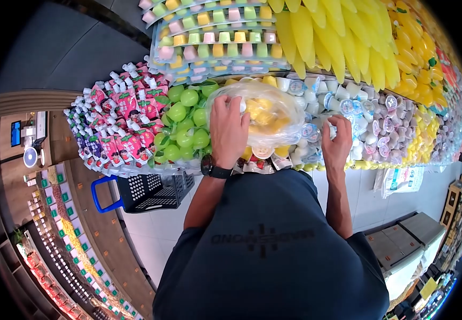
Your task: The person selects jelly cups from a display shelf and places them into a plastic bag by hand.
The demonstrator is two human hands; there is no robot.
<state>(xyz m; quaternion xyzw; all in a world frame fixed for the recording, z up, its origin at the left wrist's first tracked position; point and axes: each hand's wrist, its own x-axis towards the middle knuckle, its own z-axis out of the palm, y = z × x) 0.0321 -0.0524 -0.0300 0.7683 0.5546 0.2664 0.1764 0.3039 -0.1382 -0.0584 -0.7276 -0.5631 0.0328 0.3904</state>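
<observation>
A clear plastic bag [279, 98] with yellow pieces inside lies on the heap of packaged sweets in front of me. My left hand [230, 128], a dark watch on its wrist, is closed at the bag's left edge, and a small white piece shows by its fingertips. Right of the bag, my right hand [337, 140] has its fingers curled round a small whitish jelly cup [331, 128] over the pile of white and blue jelly cups [312, 109]. Its fingers partly cover that cup.
Green round jellies [185, 120] and pink pouches with white caps [129, 104] lie to the left. Behind are trays of pastel jelly cups [217, 37] and long yellow packs [316, 32]. A dark shopping basket [145, 192] with a blue handle stands below, left.
</observation>
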